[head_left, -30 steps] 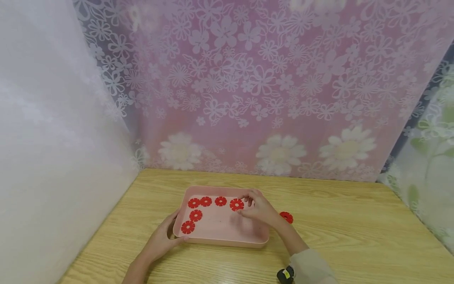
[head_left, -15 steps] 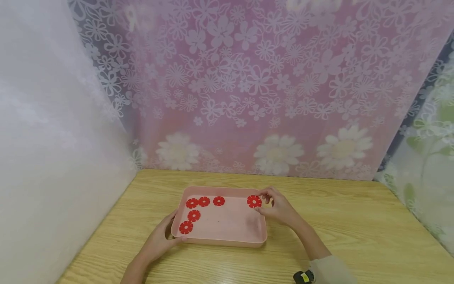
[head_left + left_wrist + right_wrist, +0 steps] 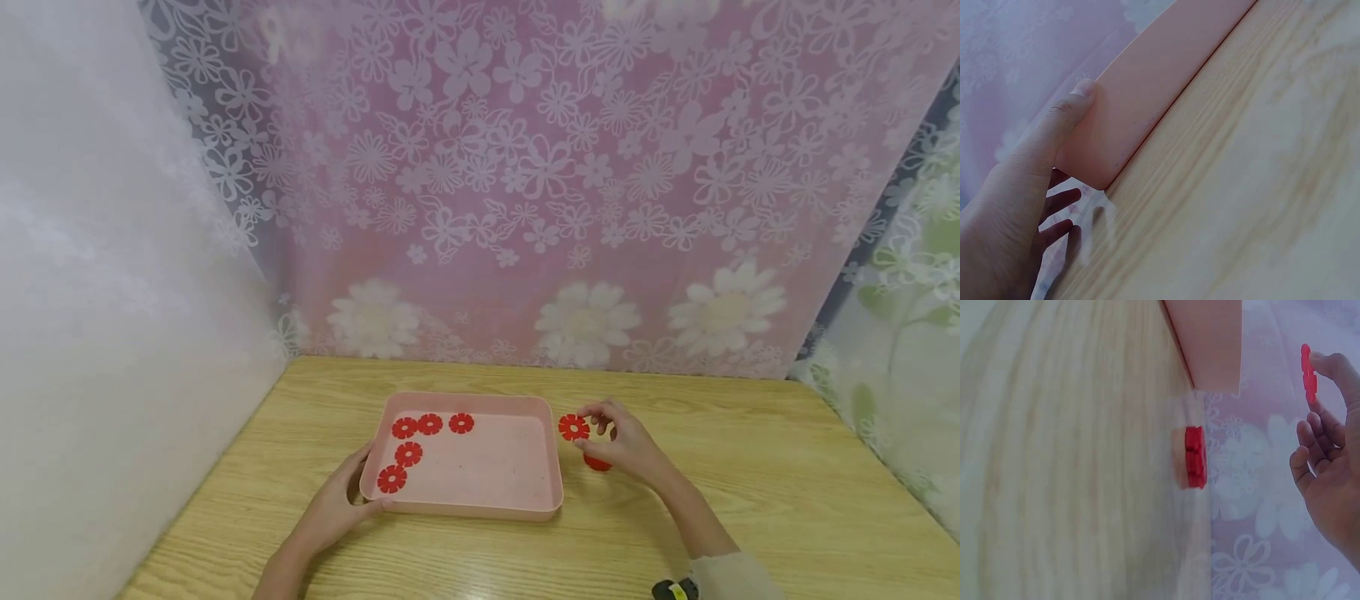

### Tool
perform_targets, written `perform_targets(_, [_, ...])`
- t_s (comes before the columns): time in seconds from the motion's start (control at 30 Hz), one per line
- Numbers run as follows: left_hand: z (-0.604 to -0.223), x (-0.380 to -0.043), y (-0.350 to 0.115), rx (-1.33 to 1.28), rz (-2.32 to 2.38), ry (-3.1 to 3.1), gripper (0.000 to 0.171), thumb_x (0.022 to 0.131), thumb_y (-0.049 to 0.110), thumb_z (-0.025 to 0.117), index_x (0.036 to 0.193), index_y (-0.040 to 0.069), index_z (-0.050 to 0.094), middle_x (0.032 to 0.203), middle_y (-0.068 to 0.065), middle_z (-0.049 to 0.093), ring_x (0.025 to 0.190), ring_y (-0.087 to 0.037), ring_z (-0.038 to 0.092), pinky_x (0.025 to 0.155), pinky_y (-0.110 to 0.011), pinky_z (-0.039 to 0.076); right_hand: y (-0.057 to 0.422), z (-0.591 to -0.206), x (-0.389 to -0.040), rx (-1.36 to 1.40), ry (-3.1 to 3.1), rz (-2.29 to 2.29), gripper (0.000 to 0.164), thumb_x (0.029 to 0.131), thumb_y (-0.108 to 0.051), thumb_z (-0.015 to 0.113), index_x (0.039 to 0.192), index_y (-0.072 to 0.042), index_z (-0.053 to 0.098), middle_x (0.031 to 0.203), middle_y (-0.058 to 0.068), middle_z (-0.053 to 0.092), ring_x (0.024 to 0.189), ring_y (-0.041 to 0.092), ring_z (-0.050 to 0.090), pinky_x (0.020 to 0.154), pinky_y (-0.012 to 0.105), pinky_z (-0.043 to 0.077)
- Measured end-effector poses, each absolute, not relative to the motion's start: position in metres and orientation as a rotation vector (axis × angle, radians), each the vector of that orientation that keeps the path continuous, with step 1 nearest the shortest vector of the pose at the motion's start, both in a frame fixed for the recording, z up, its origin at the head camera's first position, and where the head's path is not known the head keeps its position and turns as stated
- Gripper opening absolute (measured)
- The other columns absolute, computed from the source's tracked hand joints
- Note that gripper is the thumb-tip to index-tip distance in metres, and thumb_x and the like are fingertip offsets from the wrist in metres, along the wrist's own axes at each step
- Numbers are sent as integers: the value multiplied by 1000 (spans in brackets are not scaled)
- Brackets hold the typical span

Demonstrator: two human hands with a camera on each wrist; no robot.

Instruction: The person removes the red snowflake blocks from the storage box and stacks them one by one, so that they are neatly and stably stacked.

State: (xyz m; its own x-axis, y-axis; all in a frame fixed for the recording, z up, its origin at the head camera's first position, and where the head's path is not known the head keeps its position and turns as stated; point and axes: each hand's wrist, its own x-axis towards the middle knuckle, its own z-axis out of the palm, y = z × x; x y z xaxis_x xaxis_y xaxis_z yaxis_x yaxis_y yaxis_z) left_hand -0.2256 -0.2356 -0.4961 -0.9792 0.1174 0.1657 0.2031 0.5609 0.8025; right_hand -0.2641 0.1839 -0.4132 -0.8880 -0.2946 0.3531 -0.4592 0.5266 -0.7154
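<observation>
My right hand [image 3: 626, 442] pinches a red notched plastic disc [image 3: 573, 427] between thumb and fingertip, just right of the tray. In the right wrist view this disc [image 3: 1309, 374] appears edge-on, above the table. Below that hand lies a small stack of red discs [image 3: 1195, 457], partly hidden by the hand in the head view. A shallow pink tray [image 3: 495, 483] holds several red discs along its far side and left side, such as one at the near left [image 3: 392, 479]. My left hand [image 3: 335, 506] grips the tray's near left corner, its thumb [image 3: 1082, 94] against the rim.
The tray rests on a wood-grain table [image 3: 750, 483]. A pink flowered curtain [image 3: 525, 208] hangs behind the table's far edge, and a pale sheet [image 3: 135, 292] hangs at the left. A dark wrist device [image 3: 675, 590] is at the right sleeve.
My right hand has carried the pinched disc rightward, from above the tray to beyond its right rim, over the stack. The left hand keeps its grip on the tray.
</observation>
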Motion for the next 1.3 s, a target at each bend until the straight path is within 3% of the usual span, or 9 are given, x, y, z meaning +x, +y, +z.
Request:
perform_targets(0.17, [-494, -225, -235, -287, -1440, -2683, 93, 68, 43, 79, 144, 17, 31, 139, -7, 38, 126, -26, 35, 102, -52, 25, 205, -436, -273, 578, -2585, 1298, 33, 77, -12, 75, 104, -2, 60, 87, 10, 46, 74, 25, 42, 59, 27, 35])
perform_targets(0.37, [-493, -224, -235, -292, -1443, -2676, 93, 68, 43, 79, 144, 16, 31, 139, -8, 38, 126, -26, 35, 102, -52, 25, 220, -447, -277, 556, -2584, 1288, 33, 77, -14, 75, 104, -1, 61, 88, 7, 46, 74, 22, 42, 59, 26, 37])
perform_targets(0.9, [-493, -224, -235, -275, -1405, -2695, 93, 67, 45, 79, 143, 18, 32, 138, -8, 39, 127, -28, 33, 101, -57, 22, 240, -476, -284, 527, -2599, 1396, 32, 78, -4, 72, 106, 6, 58, 87, 10, 44, 73, 21, 42, 56, 23, 38])
perform_targets(1.1, [-496, -226, -236, -290, -1432, -2679, 93, 67, 44, 79, 143, 18, 32, 138, -7, 39, 126, -26, 35, 102, -54, 24, 243, -485, -285, 530, -2600, 1404, 33, 78, -5, 73, 106, 5, 59, 87, 8, 45, 72, 17, 44, 60, 23, 41])
perform_targets(1.3, [-497, -227, -236, -323, -1505, -2658, 94, 68, 41, 80, 144, 17, 30, 138, -4, 39, 122, -21, 41, 101, -43, 31, 243, -490, -284, 479, -2620, 1426, 34, 77, -12, 74, 106, 2, 60, 90, 8, 48, 73, 15, 48, 63, 23, 44])
